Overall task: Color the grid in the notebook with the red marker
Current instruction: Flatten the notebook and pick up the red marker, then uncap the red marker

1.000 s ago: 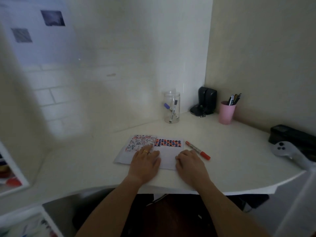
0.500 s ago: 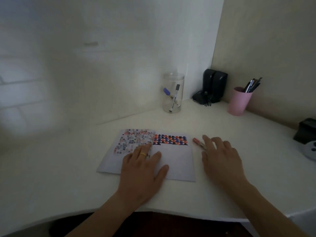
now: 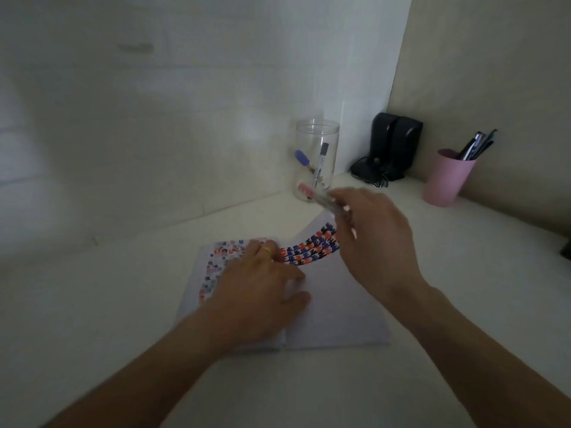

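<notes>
An open notebook (image 3: 336,316) lies on the white desk, with coloured grid squares along the top of both pages. My left hand (image 3: 256,285), a ring on one finger, presses flat on the notebook across its middle fold. My right hand (image 3: 374,239) hovers above the right page's upper corner and grips the red marker (image 3: 312,193). The marker is blurred, and its red cap end points left toward the jar. The coloured rows on the right page (image 3: 309,251) show between my two hands.
A clear jar (image 3: 316,140) holding two markers stands behind the notebook. Black speakers (image 3: 392,146) sit in the corner. A pink cup (image 3: 448,180) of pens stands at the right wall. A dark object (image 3: 567,251) is at the right edge.
My right hand went from resting flat beside the notebook to the marker on the desk, took hold of it and lifted it over the right page. The camera moved closer and lower.
</notes>
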`<state>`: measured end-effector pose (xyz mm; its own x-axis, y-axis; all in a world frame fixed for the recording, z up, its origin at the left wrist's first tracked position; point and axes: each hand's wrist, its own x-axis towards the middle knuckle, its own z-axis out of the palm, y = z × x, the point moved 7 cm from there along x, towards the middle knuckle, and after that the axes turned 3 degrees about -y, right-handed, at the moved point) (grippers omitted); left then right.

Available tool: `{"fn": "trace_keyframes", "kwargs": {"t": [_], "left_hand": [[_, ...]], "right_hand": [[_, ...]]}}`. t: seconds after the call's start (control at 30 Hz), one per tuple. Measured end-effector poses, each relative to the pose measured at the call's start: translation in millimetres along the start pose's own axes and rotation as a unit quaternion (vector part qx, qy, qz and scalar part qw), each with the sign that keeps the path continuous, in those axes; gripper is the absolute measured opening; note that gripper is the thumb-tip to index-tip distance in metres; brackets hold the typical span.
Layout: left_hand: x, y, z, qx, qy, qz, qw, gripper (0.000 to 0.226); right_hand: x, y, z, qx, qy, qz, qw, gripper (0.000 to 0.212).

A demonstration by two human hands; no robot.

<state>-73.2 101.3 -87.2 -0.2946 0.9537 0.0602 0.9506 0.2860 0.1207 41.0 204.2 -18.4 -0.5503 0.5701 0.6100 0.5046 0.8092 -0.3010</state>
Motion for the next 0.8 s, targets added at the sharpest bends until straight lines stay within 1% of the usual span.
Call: {"fn": "trace_keyframes", "kwargs": {"t": [0.07,0.1,0.17,0.23,0.27,0.33,0.37,0.4,0.43,0.5,0.53,0.6,0.67,0.73,0.8], "left_hand": [[15.9,-8.3,7.3,0.037,-0.043,0.031,0.998,0.063],[22.2,-12.5,12.7,0.042,-0.068,0.033,0.996,0.070],[30.1,-19.7,19.6,0.029,-0.102,0.023,0.994,0.079],[32.0,-25.2,19.5,0.003,-0.094,0.005,0.996,0.084],[31.3,-26.8,18.9,-0.001,-0.082,-0.004,0.997,0.085],[28.0,-26.9,16.4,0.004,-0.055,-0.018,0.998,0.091],[27.5,-26.6,15.3,0.006,-0.039,-0.025,0.999,0.094],[27.5,-26.5,14.2,0.005,-0.021,-0.030,0.999,0.096],[28.4,-27.1,13.9,0.001,-0.004,-0.034,0.999,0.097],[31.0,-30.2,14.3,-0.015,0.034,-0.032,0.999,0.091],[32.0,-32.4,12.8,-0.034,0.067,-0.027,0.997,0.085],[30.8,-34.7,4.2,-0.079,0.156,0.005,0.985,0.067],[28.6,-32.4,-3.6,-0.100,0.219,0.058,0.969,0.045],[27.6,-28.4,-8.0,-0.089,0.242,0.098,0.961,0.030],[27.7,-26.2,-10.1,-0.074,0.250,0.115,0.958,0.025]], "right_hand": [[15.1,-0.5,-18.5,0.061,0.065,-0.004,0.996,0.037],[22.0,0.9,-24.5,0.105,0.078,0.004,0.991,0.037],[31.5,4.6,-22.4,0.187,0.052,0.034,0.980,0.038],[33.4,10.4,-0.9,0.268,-0.017,0.080,0.960,0.040],[29.9,15.3,16.1,0.328,-0.061,0.117,0.936,0.041],[13.5,24.2,52.9,0.458,-0.132,0.204,0.855,0.036],[3.6,27.6,68.2,0.507,-0.153,0.241,0.813,0.030],[-5.3,31.7,80.2,0.537,-0.166,0.269,0.782,0.025],[-11.9,35.5,88.8,0.552,-0.174,0.286,0.763,0.022],[-18.5,43.6,98.6,0.566,-0.171,0.300,0.748,0.024],[-19.2,47.0,100.1,0.573,-0.164,0.300,0.745,0.024],[-19.5,48.5,100.3,0.584,-0.156,0.292,0.741,0.024],[-20.0,45.4,100.7,0.581,-0.163,0.277,0.748,0.023],[-20.4,42.2,101.8,0.592,-0.168,0.264,0.743,0.013],[-19.4,40.5,100.3,0.609,-0.165,0.254,0.733,0.006]]}}
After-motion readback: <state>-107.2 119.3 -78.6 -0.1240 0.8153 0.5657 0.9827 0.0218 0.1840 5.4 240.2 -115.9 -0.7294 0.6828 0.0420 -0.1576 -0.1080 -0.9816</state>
